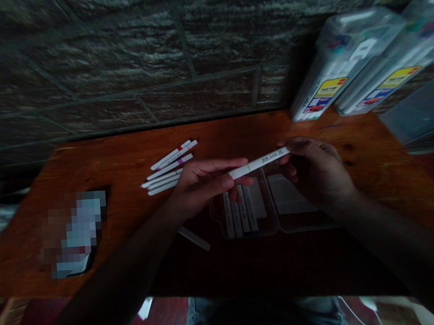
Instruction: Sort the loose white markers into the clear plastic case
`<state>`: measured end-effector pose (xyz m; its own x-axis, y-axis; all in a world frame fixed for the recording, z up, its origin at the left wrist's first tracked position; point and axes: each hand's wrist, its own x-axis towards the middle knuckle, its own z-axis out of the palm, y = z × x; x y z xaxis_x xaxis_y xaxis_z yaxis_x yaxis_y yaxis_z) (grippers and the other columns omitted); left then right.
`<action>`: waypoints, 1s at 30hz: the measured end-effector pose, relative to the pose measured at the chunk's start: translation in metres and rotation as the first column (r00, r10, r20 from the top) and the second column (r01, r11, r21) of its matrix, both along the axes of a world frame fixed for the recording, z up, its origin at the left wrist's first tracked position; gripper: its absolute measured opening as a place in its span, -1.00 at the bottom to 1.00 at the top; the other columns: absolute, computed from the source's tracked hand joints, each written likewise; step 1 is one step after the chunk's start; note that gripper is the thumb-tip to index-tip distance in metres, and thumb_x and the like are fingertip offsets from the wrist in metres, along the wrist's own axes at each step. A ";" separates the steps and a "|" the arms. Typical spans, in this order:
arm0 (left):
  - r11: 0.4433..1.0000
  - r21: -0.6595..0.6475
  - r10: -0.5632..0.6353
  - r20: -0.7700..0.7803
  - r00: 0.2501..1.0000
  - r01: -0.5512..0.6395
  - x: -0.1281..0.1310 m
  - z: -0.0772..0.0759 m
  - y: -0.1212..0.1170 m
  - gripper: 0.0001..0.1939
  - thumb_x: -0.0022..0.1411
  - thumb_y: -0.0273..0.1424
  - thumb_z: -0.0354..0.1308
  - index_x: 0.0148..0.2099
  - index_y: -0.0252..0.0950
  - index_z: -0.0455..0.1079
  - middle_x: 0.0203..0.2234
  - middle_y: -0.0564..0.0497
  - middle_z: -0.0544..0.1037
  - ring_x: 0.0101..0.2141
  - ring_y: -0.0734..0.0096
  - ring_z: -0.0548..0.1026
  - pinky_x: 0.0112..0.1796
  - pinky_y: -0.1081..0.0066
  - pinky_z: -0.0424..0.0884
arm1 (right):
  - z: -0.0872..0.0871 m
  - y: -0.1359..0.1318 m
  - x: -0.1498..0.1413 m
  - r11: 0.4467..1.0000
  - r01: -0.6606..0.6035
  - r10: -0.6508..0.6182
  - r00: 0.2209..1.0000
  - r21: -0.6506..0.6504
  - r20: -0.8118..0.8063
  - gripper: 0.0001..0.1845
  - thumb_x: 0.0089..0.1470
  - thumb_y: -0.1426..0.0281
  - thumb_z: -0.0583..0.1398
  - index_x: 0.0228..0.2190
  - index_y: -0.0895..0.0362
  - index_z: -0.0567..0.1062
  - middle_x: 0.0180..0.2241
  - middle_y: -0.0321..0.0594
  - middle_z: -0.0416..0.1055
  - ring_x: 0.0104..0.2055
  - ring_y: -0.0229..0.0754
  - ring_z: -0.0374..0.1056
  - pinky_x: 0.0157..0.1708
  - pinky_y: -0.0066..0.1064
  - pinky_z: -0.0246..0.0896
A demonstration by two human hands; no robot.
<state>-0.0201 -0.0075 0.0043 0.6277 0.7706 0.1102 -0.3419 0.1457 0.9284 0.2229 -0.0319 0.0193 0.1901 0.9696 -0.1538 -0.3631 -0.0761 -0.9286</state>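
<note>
Both my hands hold one white marker pen [258, 163] level above the wooden table [114, 222]. My left hand [203, 185] pinches its left end between thumb and fingers. My right hand [315, 171] grips its right end with its fingertips. Right below the pen lies an open clear plastic case [279, 217] with several white markers [239, 214] lined up in its left half. A loose bunch of several white markers [171, 167] lies on the table left of my left hand, and one more marker [194, 238] lies under my left forearm.
Two clear marker boxes [338, 62] [391, 68] with yellow labels lean against the stone wall at the back right. A grey case [420, 115] sits at the right edge. A blurred-out flat object [76, 235] lies at the table's left.
</note>
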 end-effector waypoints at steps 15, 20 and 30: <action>0.999 -0.047 0.007 -0.002 1.000 -0.007 0.001 0.001 0.000 -0.65 0.34 -0.26 0.39 0.13 -0.23 0.65 -0.20 -0.19 0.77 -0.44 0.43 0.65 -0.34 0.44 0.60 | 0.000 0.000 -0.001 1.000 -0.008 0.008 1.000 0.021 0.010 -0.92 -0.06 0.36 0.39 -0.45 0.09 0.71 -0.59 -0.27 0.46 -0.66 -0.34 0.20 -0.72 -0.46 0.04; 0.993 -0.113 0.024 0.008 1.000 -0.023 0.003 0.003 0.000 -0.66 0.38 -0.20 0.34 0.06 -0.30 0.68 -0.27 -0.21 0.77 -0.45 0.35 0.66 -0.34 0.35 0.62 | 0.002 0.000 -0.001 1.000 -0.015 0.015 1.000 0.011 0.024 -0.94 -0.05 0.36 0.38 -0.46 0.07 0.70 -0.60 -0.28 0.46 -0.66 -0.34 0.19 -0.71 -0.46 0.04; 0.994 -0.104 -0.015 0.057 0.998 0.021 0.002 0.003 0.000 -0.71 0.41 -0.25 0.31 0.08 -0.25 0.67 -0.23 -0.18 0.77 -0.40 0.37 0.68 -0.32 0.39 0.61 | 0.002 -0.001 -0.001 1.000 -0.013 0.013 1.000 0.017 0.016 -0.93 -0.05 0.38 0.36 -0.45 0.09 0.70 -0.60 -0.28 0.47 -0.67 -0.35 0.21 -0.72 -0.46 0.05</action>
